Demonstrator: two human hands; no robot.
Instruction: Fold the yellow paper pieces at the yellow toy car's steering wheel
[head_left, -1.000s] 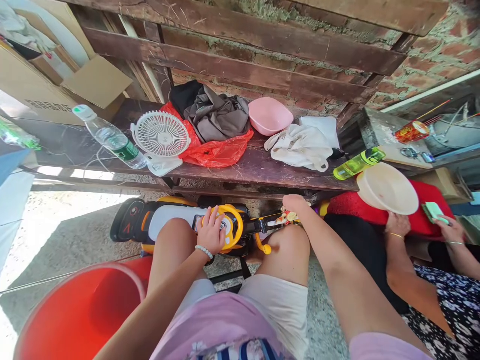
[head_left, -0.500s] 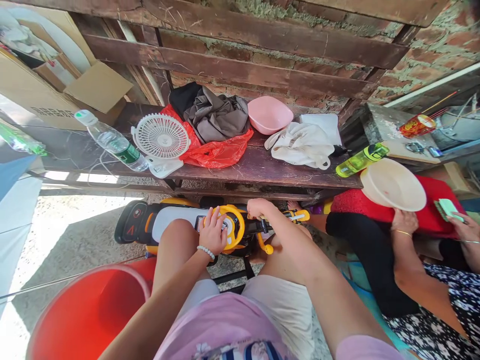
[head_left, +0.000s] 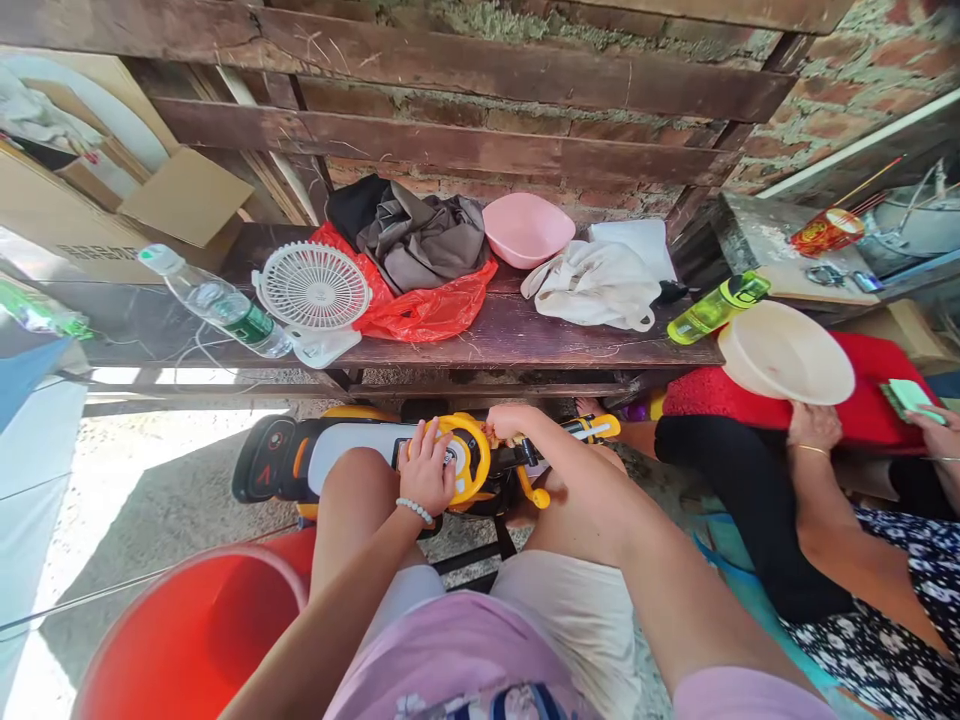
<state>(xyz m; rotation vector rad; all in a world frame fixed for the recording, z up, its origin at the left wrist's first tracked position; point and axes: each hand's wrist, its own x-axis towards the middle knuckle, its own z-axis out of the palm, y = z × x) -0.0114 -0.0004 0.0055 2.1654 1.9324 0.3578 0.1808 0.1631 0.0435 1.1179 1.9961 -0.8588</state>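
Note:
Between my knees stands a ride-on toy car with a yellow steering wheel (head_left: pixel 480 460) and a white seat (head_left: pixel 346 452). My left hand (head_left: pixel 427 472), wearing a beaded bracelet (head_left: pixel 415 510), lies over the wheel's left part and hub, fingers stretched out. Closed into a fist, my right hand (head_left: pixel 510 424) is at the wheel's right rim, beside a black and yellow bar (head_left: pixel 592 430). Whatever its fingers may hold is hidden beneath them. A curved yellow part with a round end (head_left: pixel 538 496) sticks out below my right forearm.
The wooden bench (head_left: pixel 570 345) carries a white fan (head_left: pixel 313 288), a water bottle (head_left: pixel 225 305), dark cloth (head_left: pixel 427 240), a pink basin (head_left: pixel 528 230) and a white bag (head_left: pixel 596 283). A red bucket (head_left: pixel 195 630) stands at left. At right, another person holds a bowl (head_left: pixel 787 355) and green brush (head_left: pixel 909 398).
The view has shifted slightly. Both my hands keep almost the same place on and beside the steering wheel. The other person's brush has moved a little and tilted.

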